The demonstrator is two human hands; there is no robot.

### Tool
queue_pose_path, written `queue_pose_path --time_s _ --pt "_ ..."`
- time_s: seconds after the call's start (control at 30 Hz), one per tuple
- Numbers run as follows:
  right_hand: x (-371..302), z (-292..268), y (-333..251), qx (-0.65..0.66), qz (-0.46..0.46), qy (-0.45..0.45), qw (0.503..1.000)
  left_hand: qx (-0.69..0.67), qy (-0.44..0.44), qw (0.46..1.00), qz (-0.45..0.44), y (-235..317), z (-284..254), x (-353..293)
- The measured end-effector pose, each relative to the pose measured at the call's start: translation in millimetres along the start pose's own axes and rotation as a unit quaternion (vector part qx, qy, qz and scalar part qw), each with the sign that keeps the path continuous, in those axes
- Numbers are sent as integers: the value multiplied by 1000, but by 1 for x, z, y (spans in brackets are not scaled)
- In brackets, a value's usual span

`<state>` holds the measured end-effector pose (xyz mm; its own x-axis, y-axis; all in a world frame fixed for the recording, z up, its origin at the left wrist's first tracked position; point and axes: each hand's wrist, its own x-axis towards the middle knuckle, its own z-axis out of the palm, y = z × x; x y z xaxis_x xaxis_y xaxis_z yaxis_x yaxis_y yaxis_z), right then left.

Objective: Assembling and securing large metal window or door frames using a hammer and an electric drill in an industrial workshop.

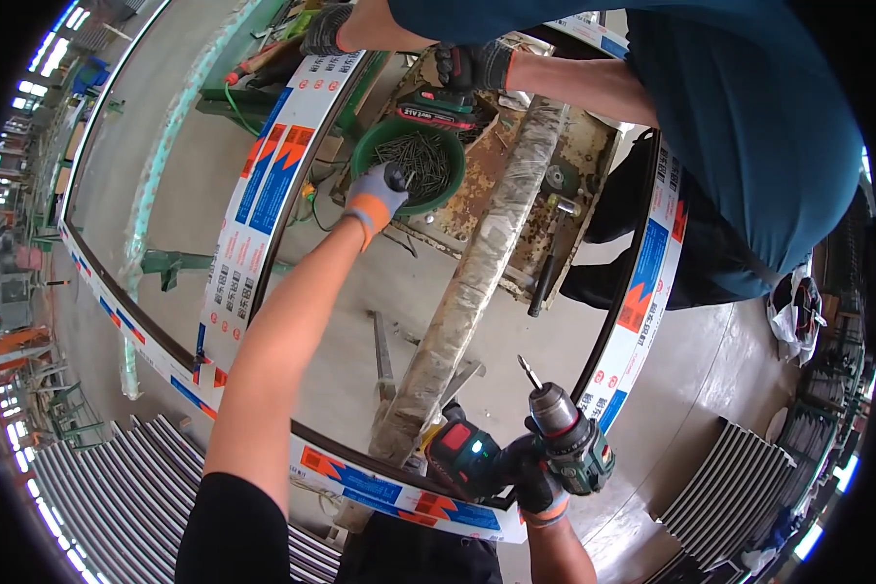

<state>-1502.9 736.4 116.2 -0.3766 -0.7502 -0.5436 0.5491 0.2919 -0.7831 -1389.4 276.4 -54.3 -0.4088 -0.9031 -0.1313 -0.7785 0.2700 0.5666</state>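
Observation:
My left hand, in a grey and orange glove with dark fingertips, is at the near-left rim of a green bowl. Its fingers curl closed over the edge, and what they hold is unclear beside the loose screws. Low on the right, my right hand wraps the handle of a green and black cordless drill. The drill's bit points up and away, and a light glows near its battery. Below it runs the near side of a window frame wrapped in printed white, blue and orange film.
Across the frame a co-worker leans in, one gloved hand at its bar, the other above another power tool. A worn beam crosses a rusty work stand holding a black-handled tool. Striped profiles lie left.

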Motion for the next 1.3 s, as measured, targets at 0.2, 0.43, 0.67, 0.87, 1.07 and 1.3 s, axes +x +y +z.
queue_pose_path --time_s 0.2,0.43,0.67,0.87,1.07,1.3 --pt "11 9 -33 -492 -129 -62 859 -330 -29 943 7 50 -96 -159" --pt "2 29 -72 -553 -497 -274 610 -286 -4 958 12 64 -182 -368" --pt "-11 85 -70 -394 -47 -378 836 -322 66 944 16 34 -180 -458" --pt "-2 99 -64 -463 -183 -467 730 -359 70 930 -34 22 -181 -472" --pt "3 118 -68 -395 -108 -503 761 -331 74 940 -29 18 -180 -469" --pt "16 99 -66 -428 -144 -504 736 -295 21 955 -21 21 -185 -456"
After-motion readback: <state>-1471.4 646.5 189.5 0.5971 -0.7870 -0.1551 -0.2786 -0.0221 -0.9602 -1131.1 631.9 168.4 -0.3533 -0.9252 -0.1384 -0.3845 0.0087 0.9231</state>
